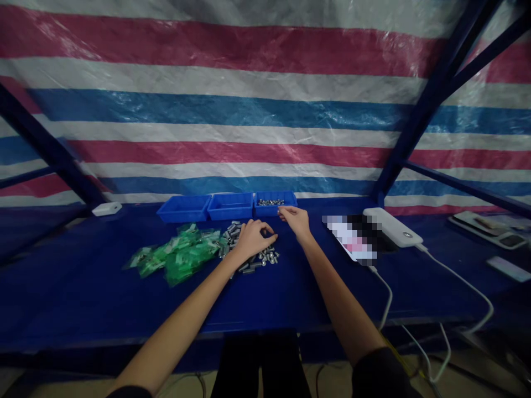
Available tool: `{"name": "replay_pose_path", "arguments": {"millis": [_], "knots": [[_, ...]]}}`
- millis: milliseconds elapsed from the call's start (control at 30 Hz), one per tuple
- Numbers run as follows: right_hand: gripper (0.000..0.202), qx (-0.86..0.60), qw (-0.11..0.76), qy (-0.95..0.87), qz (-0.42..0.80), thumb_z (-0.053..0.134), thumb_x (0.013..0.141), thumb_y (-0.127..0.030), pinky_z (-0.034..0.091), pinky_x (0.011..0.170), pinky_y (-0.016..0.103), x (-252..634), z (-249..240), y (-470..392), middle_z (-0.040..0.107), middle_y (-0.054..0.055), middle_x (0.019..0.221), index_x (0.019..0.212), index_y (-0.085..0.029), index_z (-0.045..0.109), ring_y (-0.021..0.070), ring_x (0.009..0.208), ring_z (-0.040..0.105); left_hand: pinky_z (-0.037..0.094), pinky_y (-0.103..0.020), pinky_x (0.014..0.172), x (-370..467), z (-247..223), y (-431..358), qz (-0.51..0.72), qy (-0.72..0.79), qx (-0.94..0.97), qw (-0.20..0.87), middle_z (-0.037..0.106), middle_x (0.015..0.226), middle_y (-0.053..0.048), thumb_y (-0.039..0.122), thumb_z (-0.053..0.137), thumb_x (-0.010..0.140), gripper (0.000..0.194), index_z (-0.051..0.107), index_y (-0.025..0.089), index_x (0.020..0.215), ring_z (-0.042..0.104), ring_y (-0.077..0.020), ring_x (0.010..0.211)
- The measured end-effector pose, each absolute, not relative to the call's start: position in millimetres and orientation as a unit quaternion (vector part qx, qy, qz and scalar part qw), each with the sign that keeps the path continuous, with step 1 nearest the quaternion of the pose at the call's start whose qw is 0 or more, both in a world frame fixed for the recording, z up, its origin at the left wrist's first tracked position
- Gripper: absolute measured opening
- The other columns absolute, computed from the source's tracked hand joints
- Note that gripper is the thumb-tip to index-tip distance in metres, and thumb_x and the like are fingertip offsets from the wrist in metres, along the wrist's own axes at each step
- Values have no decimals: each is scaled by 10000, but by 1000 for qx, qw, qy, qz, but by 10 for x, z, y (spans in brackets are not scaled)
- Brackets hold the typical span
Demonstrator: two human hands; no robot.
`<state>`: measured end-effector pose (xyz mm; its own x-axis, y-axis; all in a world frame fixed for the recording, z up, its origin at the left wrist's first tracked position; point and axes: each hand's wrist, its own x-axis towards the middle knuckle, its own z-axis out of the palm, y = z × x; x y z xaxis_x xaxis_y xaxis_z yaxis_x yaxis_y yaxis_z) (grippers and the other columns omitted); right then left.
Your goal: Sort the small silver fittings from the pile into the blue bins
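Observation:
My left hand (pixel 252 239) is over a pile of small silver metal cylinders (pixel 249 268), its fingers curled and the thumb tip close to the index tip. Anything between those tips is too small to make out. Small shiny screw-like pieces (pixel 270 256) lie at the pile's right side. Just in front of the right blue bin (pixel 292 200), my right hand (pixel 295 219) is closed in a pinch, and what it may hold cannot be made out. That bin has many small metal pieces (pixel 269 203) in it. Green plastic packets (pixel 186 254) are heaped left of the pile.
The middle blue bin (pixel 230 213) and left blue bin (pixel 182 215) stand beside the right one. A phone (pixel 352 240) and white power bank (pixel 392 226) with cables lie right. Farther right are a small scale (pixel 485 229) and another slim device (pixel 509 268). A white object (pixel 107 209) sits far left.

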<state>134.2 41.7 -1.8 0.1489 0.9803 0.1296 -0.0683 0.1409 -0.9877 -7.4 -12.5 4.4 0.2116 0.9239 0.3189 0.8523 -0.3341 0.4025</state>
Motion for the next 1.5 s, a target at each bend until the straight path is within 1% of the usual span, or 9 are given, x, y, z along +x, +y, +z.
{"name": "replay_pose_path", "arguments": {"millis": [133, 200, 367, 500, 667, 900, 1133, 1333, 1500], "knots": [[330, -390, 595, -506, 487, 646, 690, -252, 527, 749, 255, 1333, 1, 419, 674, 36, 1074, 1015, -205, 678, 184, 973, 627, 366, -362, 852, -110, 81, -109, 254, 572, 775, 85, 625, 726, -7, 430, 574, 730, 233, 682, 224, 746, 557, -184, 766], [325, -386, 577, -521, 496, 648, 695, -257, 524, 769, 267, 1327, 7, 405, 647, 23, 1132, 1017, -224, 677, 189, 1014, 609, 388, -327, 797, -123, 105, -115, 249, 564, 780, 105, 639, 729, -13, 428, 572, 730, 241, 691, 220, 757, 569, -182, 752], [253, -410, 562, -521, 495, 622, 716, -261, 524, 709, 263, 1333, -8, 378, 682, 38, 1048, 953, -212, 698, 189, 950, 633, 406, -277, 699, -127, 120, -147, 214, 515, 815, 159, 664, 716, -19, 438, 605, 700, 259, 709, 215, 777, 594, -172, 683], [243, -425, 560, -513, 492, 594, 736, -278, 508, 652, 227, 1335, -16, 380, 708, 53, 945, 940, -194, 697, 171, 869, 658, 409, -271, 690, -112, 109, -156, 209, 521, 813, 156, 680, 723, -27, 378, 628, 680, 200, 719, 216, 753, 610, -181, 699], [243, -435, 553, -523, 481, 585, 738, -291, 492, 622, 215, 1315, -14, 378, 711, 55, 923, 930, -190, 696, 163, 821, 665, 421, -270, 688, -97, 58, -135, 212, 538, 801, 153, 688, 686, -17, 311, 637, 662, 127, 723, 224, 697, 615, -175, 667], [239, -442, 527, -525, 501, 581, 755, -301, 483, 618, 212, 1313, 3, 331, 712, 49, 889, 932, -186, 693, 153, 788, 663, 427, -274, 659, -142, 59, -63, 392, 536, 727, 175, 705, 738, -23, 364, 626, 707, 187, 720, 210, 756, 592, -164, 647], [234, -380, 452, -493, 639, 518, 838, -308, 501, 598, 237, 1140, 60, 172, 700, 67, 757, 877, -147, 683, 139, 651, 650, 417, -266, 636, -181, 75, -21, 541, 536, 618, 195, 682, 805, -36, 391, 639, 699, 234, 710, 192, 800, 538, -142, 656], [245, -313, 481, -457, 680, 650, 731, -331, 484, 675, 238, 1064, 69, 142, 694, 59, 774, 896, -154, 692, 130, 705, 637, 419, -263, 690, -179, 43, 22, 592, 525, 567, 227, 665, 820, -37, 395, 631, 702, 243, 689, 179, 797, 554, -150, 733], [322, -342, 510, -445, 652, 721, 629, -354, 474, 689, 234, 1099, 32, 188, 684, 48, 740, 876, -147, 709, 119, 693, 616, 416, -252, 680, -127, 36, -15, 581, 529, 563, 257, 647, 776, -27, 435, 592, 732, 304, 654, 157, 836, 548, -140, 702]]}}
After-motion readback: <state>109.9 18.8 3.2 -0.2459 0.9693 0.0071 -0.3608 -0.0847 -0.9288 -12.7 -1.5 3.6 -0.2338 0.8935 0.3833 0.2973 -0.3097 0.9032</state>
